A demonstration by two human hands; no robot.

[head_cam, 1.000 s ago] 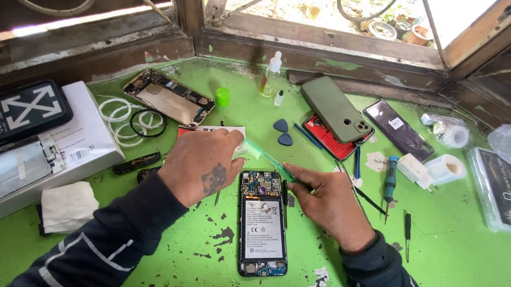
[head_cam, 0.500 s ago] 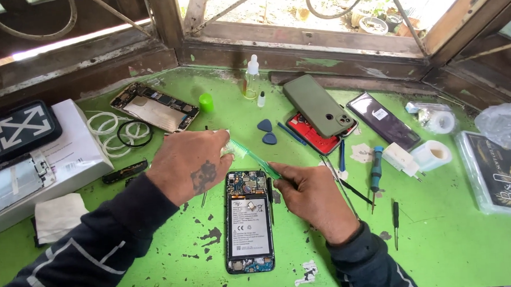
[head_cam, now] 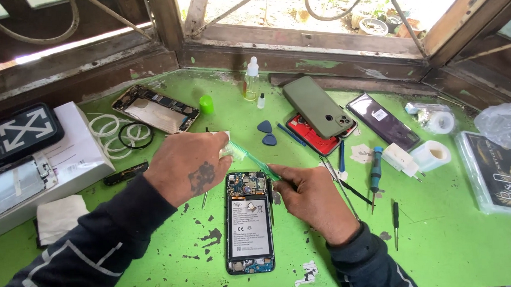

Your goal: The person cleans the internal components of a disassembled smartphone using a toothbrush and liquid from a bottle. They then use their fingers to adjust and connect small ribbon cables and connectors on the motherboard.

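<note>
My left hand (head_cam: 185, 166) hovers knuckles-up over the green table (head_cam: 440, 239), fingers curled around the head end of a green toothbrush (head_cam: 250, 158). My right hand (head_cam: 314, 198) rests on the table beside the opened phone (head_cam: 248, 220), its fingers pinching the brush's handle end. The brush slants down from left to right, just above the phone's top edge. The phone lies flat between my hands, back cover off, showing a grey battery and circuit boards at both ends.

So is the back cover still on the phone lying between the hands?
No, the phone lies open on the green table, with its battery and circuit boards exposed between the left hand and right hand.
</note>
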